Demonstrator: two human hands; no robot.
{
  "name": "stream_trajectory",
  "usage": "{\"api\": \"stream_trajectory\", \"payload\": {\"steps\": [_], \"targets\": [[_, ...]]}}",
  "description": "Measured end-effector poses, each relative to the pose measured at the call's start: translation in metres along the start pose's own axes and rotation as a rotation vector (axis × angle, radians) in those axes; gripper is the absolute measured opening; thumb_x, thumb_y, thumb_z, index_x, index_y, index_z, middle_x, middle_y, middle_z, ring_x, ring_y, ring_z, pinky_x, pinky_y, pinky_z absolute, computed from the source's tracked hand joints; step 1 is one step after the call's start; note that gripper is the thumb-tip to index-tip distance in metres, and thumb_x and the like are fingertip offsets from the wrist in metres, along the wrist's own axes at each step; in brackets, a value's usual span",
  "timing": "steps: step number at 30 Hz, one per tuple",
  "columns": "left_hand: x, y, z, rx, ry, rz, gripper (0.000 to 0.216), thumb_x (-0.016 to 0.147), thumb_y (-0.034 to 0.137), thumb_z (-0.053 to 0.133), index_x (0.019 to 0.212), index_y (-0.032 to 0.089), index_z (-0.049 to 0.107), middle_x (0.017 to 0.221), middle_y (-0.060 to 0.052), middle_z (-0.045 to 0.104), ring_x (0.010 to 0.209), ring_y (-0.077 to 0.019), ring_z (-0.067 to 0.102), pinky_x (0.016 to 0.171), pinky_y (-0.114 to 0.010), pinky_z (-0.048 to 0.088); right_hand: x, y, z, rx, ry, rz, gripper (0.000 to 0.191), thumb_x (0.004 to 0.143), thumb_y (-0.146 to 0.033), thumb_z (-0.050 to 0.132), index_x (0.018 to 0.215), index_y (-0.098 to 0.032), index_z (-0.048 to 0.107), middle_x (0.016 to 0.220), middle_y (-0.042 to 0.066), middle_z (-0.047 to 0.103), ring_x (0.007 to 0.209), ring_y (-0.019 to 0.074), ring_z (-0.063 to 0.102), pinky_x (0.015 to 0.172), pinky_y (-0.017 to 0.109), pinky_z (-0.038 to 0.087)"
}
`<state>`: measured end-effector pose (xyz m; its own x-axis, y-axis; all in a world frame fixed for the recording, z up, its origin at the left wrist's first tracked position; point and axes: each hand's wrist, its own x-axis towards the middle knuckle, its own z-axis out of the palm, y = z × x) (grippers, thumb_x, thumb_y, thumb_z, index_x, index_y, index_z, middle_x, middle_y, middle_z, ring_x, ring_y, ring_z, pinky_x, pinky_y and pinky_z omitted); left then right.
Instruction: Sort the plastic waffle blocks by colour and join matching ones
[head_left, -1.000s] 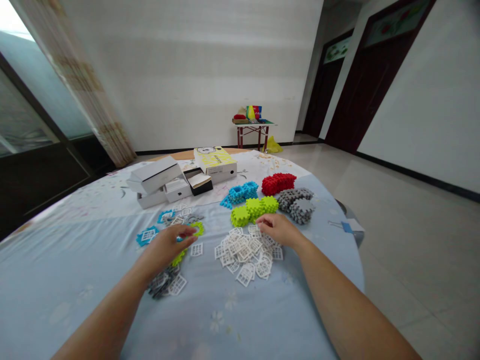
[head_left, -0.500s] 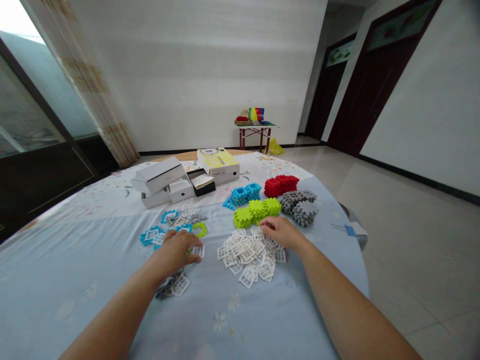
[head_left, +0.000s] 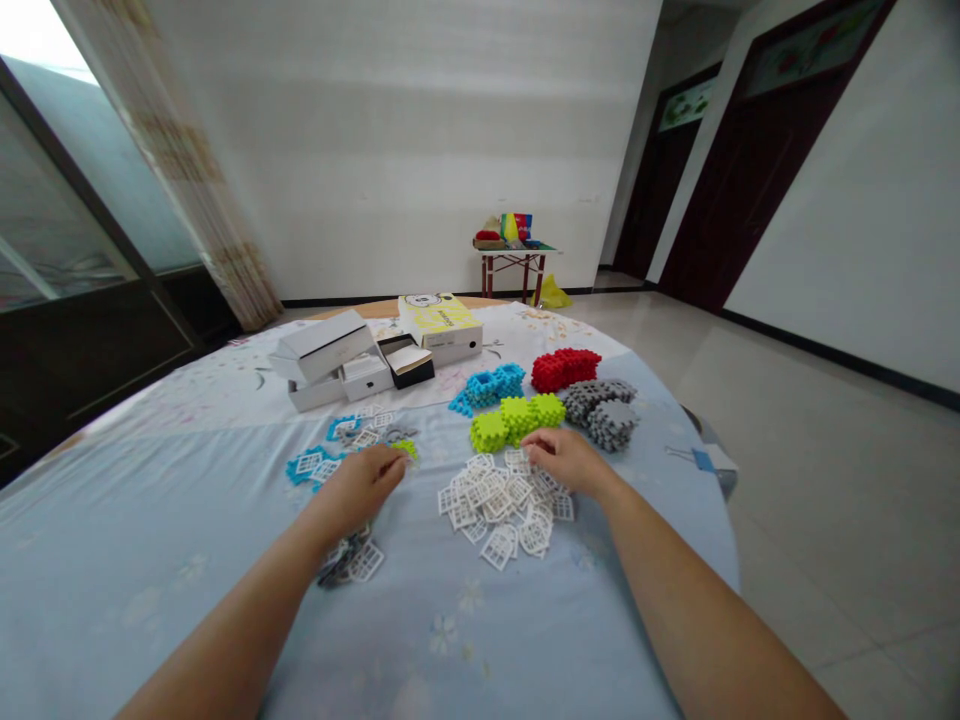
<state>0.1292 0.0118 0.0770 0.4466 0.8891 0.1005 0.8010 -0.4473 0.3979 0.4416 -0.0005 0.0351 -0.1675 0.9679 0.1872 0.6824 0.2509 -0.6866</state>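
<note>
My left hand [head_left: 364, 485] is closed, thumb and fingertips pinched on a lime-green toothed ring piece [head_left: 406, 448] that they partly cover. Beside and beneath that hand lie blue toothed pieces [head_left: 298, 472] with white lattice window pieces on them. A small heap of grey pieces [head_left: 334, 568] and white windows shows below the left wrist. At the far right edge of a pile of white window pieces [head_left: 495, 497], my right hand [head_left: 562, 457] has its fingers pressed together. Whatever those fingertips hold is too small to make out.
Behind the pile stand rows of lime-green [head_left: 517, 420], blue [head_left: 491, 385], red [head_left: 566, 370] and grey toothed blocks [head_left: 611, 425]. Farther back are white boxes [head_left: 326, 345], an open black box [head_left: 411, 373] and a yellow-and-white box [head_left: 442, 325]. The round table's edge curves along the right.
My left hand has moved slightly up, and its spread fingers have closed on the lime-green ring. A white window under that hand is no longer visible. The right hand stays at the pile.
</note>
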Motion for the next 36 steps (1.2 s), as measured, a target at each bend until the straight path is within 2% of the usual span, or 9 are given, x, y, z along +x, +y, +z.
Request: {"api": "stream_trajectory", "payload": {"steps": [4,7,10,13,18,21,25,28,36], "targets": [[0.009,0.022,0.007,-0.349,-0.055,-0.064,0.042,0.081,0.047,0.036,0.086,0.016,0.064,0.070,-0.003,0.062,0.065,-0.0161,0.055,0.064,-0.029,0.044,0.001,0.002,0.000,0.005,0.001,0.004,0.026,0.076,-0.030,0.048,0.090,-0.016,0.066,0.071,0.002,0.066,0.062,0.0128,0.056,0.056,0.022,0.039],[0.015,0.045,0.013,-0.639,-0.124,-0.024,0.046,0.078,0.046,0.044,0.109,0.015,0.057,0.086,-0.005,0.067,0.079,-0.0165,0.059,0.076,-0.031,0.046,0.001,0.003,0.000,0.003,-0.005,0.009,0.027,0.076,-0.030,0.048,0.091,-0.016,0.066,0.072,0.002,0.067,0.063,0.0134,0.057,0.057,0.023,0.040],[0.015,0.057,0.010,-0.732,-0.129,0.004,0.052,0.076,0.046,0.048,0.120,0.017,0.050,0.102,-0.007,0.066,0.095,-0.0188,0.058,0.085,-0.033,0.044,0.001,0.003,0.000,-0.003,-0.005,0.023,0.027,0.076,-0.031,0.048,0.091,-0.016,0.066,0.074,0.002,0.067,0.064,0.0138,0.058,0.057,0.023,0.040],[0.007,0.047,-0.002,-0.602,-0.072,-0.002,0.049,0.075,0.048,0.050,0.112,0.017,0.056,0.103,-0.008,0.065,0.094,-0.0199,0.058,0.084,-0.034,0.044,0.000,0.001,-0.002,-0.019,0.000,0.038,0.028,0.076,-0.031,0.047,0.091,-0.017,0.066,0.074,0.002,0.067,0.063,0.0140,0.058,0.056,0.024,0.040],[-0.018,0.006,-0.024,-0.303,-0.204,-0.045,0.047,0.072,0.053,0.051,0.105,0.021,0.060,0.093,-0.004,0.066,0.085,-0.0185,0.059,0.079,-0.031,0.046,-0.001,-0.001,-0.001,-0.031,-0.022,0.012,0.027,0.075,-0.030,0.048,0.091,-0.016,0.066,0.073,0.002,0.067,0.064,0.0140,0.058,0.058,0.024,0.040],[-0.034,-0.009,-0.028,-0.133,-0.159,-0.016,0.054,0.068,0.054,0.056,0.113,0.025,0.056,0.110,-0.005,0.060,0.101,-0.0216,0.054,0.089,-0.033,0.042,-0.001,0.000,0.002,-0.038,-0.039,0.017,0.027,0.075,-0.030,0.047,0.091,-0.016,0.066,0.071,0.001,0.066,0.062,0.0138,0.057,0.057,0.024,0.040],[-0.056,-0.015,-0.016,0.087,-0.027,0.128,0.061,0.075,0.053,0.049,0.130,0.028,0.039,0.137,-0.007,0.037,0.125,-0.0255,0.032,0.103,-0.042,0.027,-0.001,0.000,0.004,-0.022,-0.047,0.033,0.028,0.075,-0.029,0.047,0.092,-0.017,0.065,0.071,0.001,0.067,0.062,0.0137,0.057,0.057,0.023,0.040],[-0.072,-0.018,-0.002,0.238,-0.068,0.238,0.066,0.077,0.054,0.045,0.136,0.029,0.028,0.144,-0.007,0.026,0.130,-0.0281,0.023,0.105,-0.048,0.020,-0.001,-0.001,0.003,-0.025,-0.040,0.030,0.028,0.074,-0.029,0.047,0.091,-0.017,0.066,0.072,0.001,0.067,0.064,0.0138,0.058,0.058,0.023,0.041],[-0.072,-0.040,0.019,0.414,-0.079,0.263,0.079,0.073,0.064,0.039,0.140,0.027,0.017,0.147,-0.010,0.019,0.133,-0.0295,0.015,0.106,-0.049,0.007,-0.002,-0.002,0.004,-0.031,-0.049,0.031,0.028,0.075,-0.030,0.048,0.091,-0.017,0.066,0.075,0.002,0.068,0.066,0.0148,0.059,0.059,0.024,0.042]]}}
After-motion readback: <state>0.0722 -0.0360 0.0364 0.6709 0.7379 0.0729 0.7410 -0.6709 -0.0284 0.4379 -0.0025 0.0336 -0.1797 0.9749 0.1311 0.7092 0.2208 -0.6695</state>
